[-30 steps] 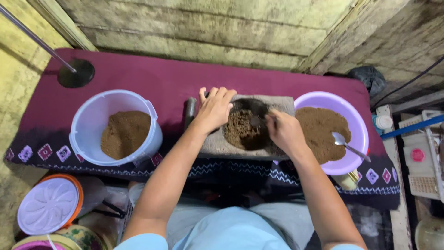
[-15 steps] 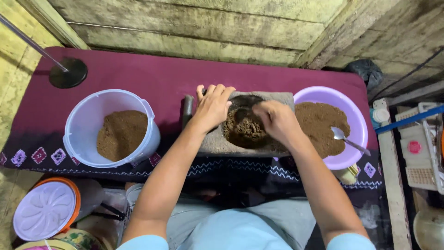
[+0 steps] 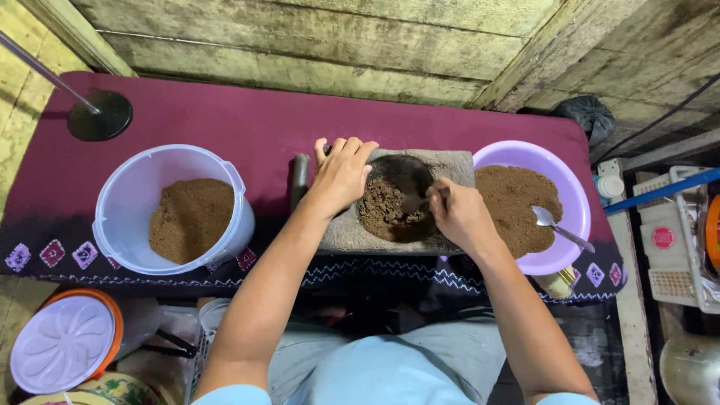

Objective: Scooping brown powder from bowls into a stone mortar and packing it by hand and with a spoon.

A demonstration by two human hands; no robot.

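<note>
Grey stone mortar slab (image 3: 457, 161) with brown powder, centre of maroon cloth, between white plastic bucket (image 3: 127, 195) and lilac basin (image 3: 574, 199). Left hand (image 3: 341, 176) flat on rim, fingers together; right hand (image 3: 457, 217) clenched round dark utensil (image 3: 424, 201).

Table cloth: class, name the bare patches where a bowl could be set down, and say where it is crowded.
Bare cloth runs along the back, from the round black base to the purple bowl, and also between the tub and the stone mortar. The front centre is crowded: left hand and right hand work at the mortar, close beside the bowl.
</note>
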